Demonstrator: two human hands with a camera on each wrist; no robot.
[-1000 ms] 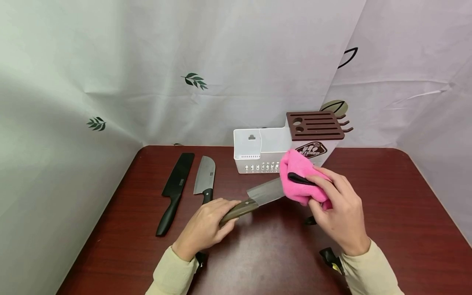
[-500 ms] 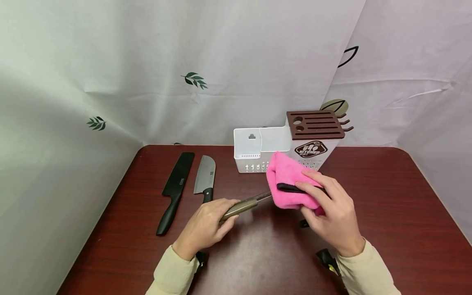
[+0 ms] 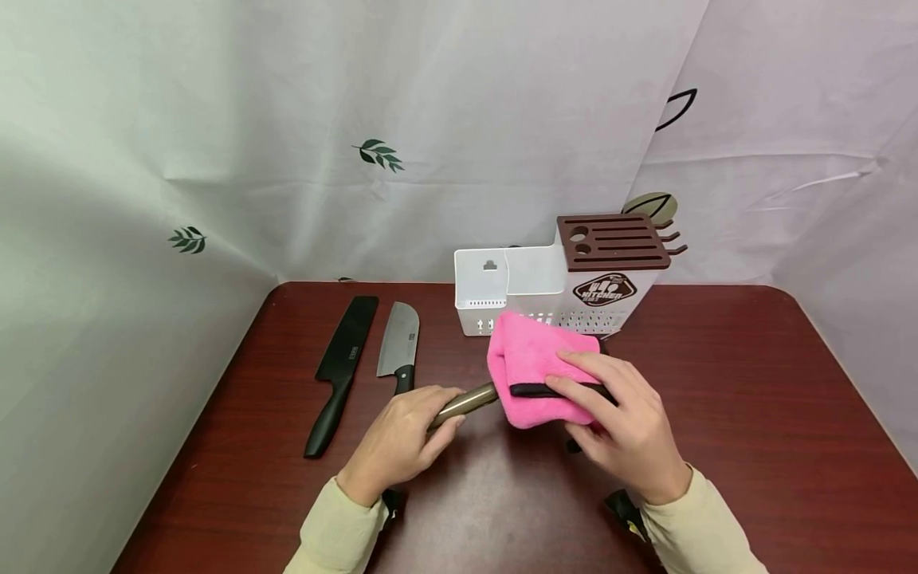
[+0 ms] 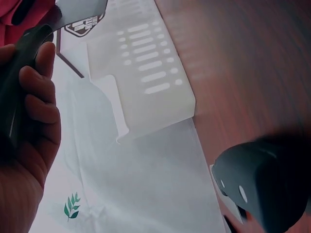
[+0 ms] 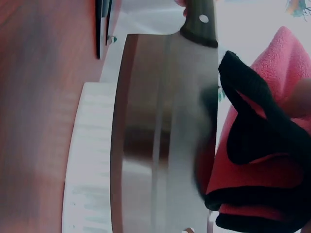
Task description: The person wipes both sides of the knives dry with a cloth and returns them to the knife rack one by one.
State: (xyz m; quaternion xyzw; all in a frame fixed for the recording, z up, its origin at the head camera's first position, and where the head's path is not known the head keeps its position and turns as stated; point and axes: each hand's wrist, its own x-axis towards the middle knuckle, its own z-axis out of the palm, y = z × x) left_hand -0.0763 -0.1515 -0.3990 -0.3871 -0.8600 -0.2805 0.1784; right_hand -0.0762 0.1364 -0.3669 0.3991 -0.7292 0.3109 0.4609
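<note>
1. So the left hand [image 3: 402, 434] comes in from the near left, back of the hand up, wrapped firmly around the handle [image 3: 466, 404] of a cleaver [image 5: 146, 121]. Left wrist view shows the fingers curled right around it, so yeah, that's a proper grip.
2. The cleaver is up off the table [image 3: 774, 414] near the middle, handle toward the near left, blade toward the far right. From the head view the blade's mostly hidden behind the pink cloth [image 3: 538, 359].
3. Right hand [image 3: 634, 426] reaches in from the near right, forearm slanting left. It's clamped on the cloth: a couple of fingers over the top by the black trim, thumb on the near side.
4. Right wrist view puts the cloth just beside one long edge of the blade. Honestly can't tell if it's actually touching the metal there.
5. Both wrists poke out of pale sleeves [image 3: 337, 526], hands close together but not touching.
6. Over on the left, a black knife [image 3: 344, 351] and a smaller silver-bladed knife [image 3: 398, 343] lie side by side. White holder [image 3: 531, 273] with a brown slotted top [image 3: 617, 243] stands on the far side, right of middle.
</note>
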